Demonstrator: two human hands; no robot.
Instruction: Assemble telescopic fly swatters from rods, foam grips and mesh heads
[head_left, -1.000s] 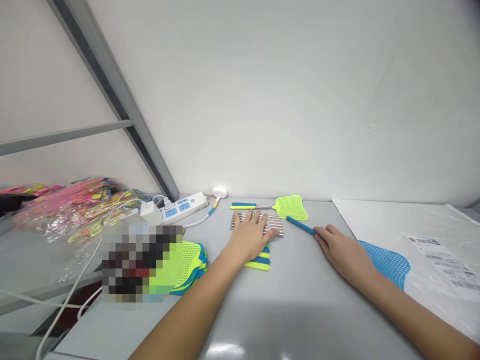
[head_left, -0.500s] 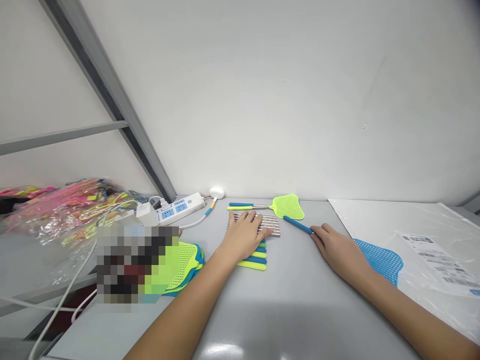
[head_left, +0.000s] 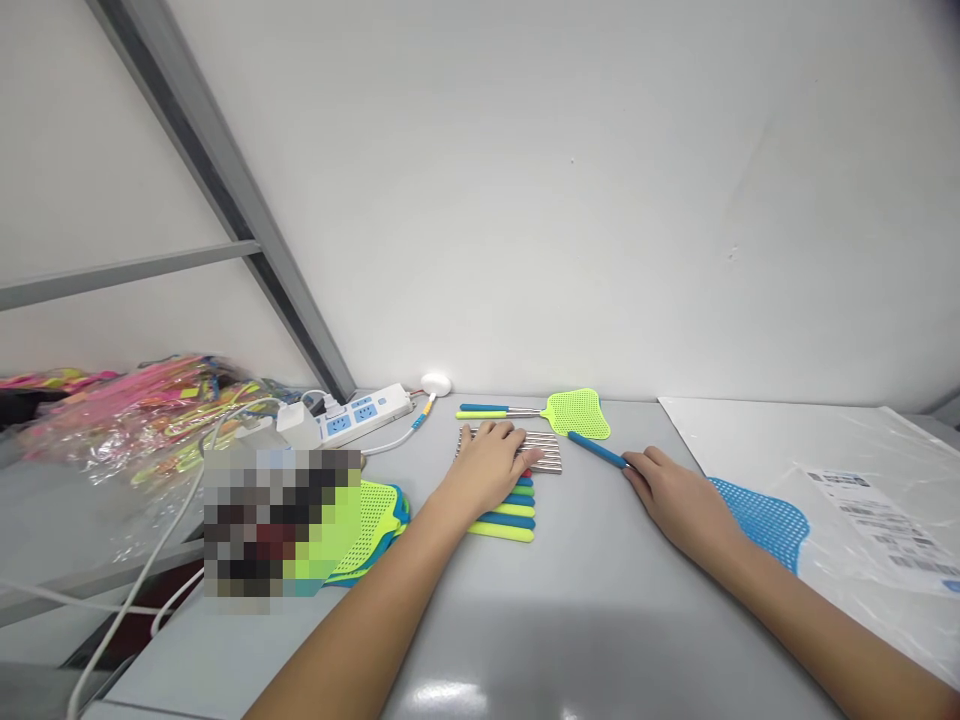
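Note:
My left hand point(head_left: 491, 462) lies flat with fingers stretched out on a row of metal rods point(head_left: 546, 450) that end in blue and green handles point(head_left: 504, 516). My right hand point(head_left: 675, 492) rests on the grey table point(head_left: 570, 610), fingers curled over the shaft of a blue fly swatter whose blue handle point(head_left: 596, 450) sticks out past the fingertips and whose mesh head point(head_left: 765, 518) shows behind the wrist. A green fly swatter point(head_left: 574, 412) lies by the wall just beyond both hands.
A stack of green and blue swatter heads point(head_left: 379, 520) lies left of my left arm. A white power strip point(head_left: 360, 412) with cables sits near the wall. Bagged pink and yellow items point(head_left: 135, 410) fill the far left. A clear plastic sheet with labels point(head_left: 847, 480) covers the right side.
My left hand has slid slightly back toward me along the rods, uncovering more of the coloured handles. My right hand stays on the blue swatter.

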